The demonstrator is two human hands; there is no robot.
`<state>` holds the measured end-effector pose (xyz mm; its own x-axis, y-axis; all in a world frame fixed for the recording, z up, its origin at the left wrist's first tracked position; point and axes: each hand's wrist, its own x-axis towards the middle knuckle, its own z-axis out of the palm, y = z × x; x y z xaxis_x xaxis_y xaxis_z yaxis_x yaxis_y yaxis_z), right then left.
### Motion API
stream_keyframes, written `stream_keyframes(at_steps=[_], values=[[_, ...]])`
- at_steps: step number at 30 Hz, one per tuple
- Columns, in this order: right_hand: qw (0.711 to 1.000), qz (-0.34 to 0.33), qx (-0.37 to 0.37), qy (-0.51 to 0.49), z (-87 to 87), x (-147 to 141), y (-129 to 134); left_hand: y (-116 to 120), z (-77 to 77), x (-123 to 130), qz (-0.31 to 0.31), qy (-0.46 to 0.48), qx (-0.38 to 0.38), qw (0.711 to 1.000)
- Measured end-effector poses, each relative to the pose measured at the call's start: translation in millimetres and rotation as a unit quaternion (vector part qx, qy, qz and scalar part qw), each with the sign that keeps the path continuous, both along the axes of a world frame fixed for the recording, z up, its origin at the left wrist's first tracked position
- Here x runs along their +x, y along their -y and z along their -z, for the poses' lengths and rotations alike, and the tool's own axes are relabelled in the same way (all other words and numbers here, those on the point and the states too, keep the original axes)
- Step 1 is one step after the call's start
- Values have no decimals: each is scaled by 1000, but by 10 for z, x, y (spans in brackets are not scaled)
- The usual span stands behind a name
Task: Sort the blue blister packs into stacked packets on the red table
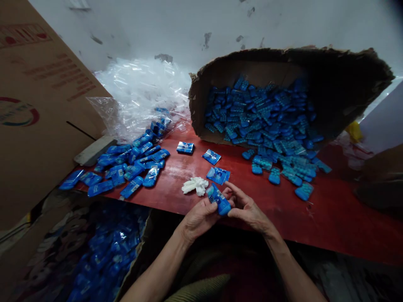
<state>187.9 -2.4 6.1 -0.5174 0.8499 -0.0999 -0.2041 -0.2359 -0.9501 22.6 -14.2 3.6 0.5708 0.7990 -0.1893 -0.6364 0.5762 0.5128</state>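
A blue packet [219,199] is pinched between the thumb and fingers of my left hand [201,216], over the front edge of the red table. My right hand [248,208] is beside the packet's right end, thumb touching or very near it, fingers apart with the index finger stretched toward a flat blue card [218,175]. Behind that card are another blue card [211,156] and a small stack of cards [185,147]. Crumpled white material [195,186] lies just left of the held packet.
Blue packets [134,170] are heaped on the table [176,184] at left, before clear plastic sleeves [147,92]. A cardboard box [201,75] on its side spills blue toy-like pieces [261,113] at right. Below left, an open box holds more packets [107,251]. A large carton [40,92] stands left.
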Motion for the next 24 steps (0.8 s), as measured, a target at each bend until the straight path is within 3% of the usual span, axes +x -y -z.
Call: stream_keyframes(at_steps=[12, 18, 21, 24], values=[[995, 74, 31, 56, 169, -76, 70, 120, 13, 165, -74, -30, -38, 996], [998, 43, 40, 38, 103, -97, 27, 80, -64, 24, -89, -46, -48, 994], [980, 65, 118, 145, 75, -62, -95, -20, -179, -339, -209, -48, -70, 974], [919, 122, 224, 302, 108, -26, -327, -112, -294, -738, -376, -37, -90, 922]])
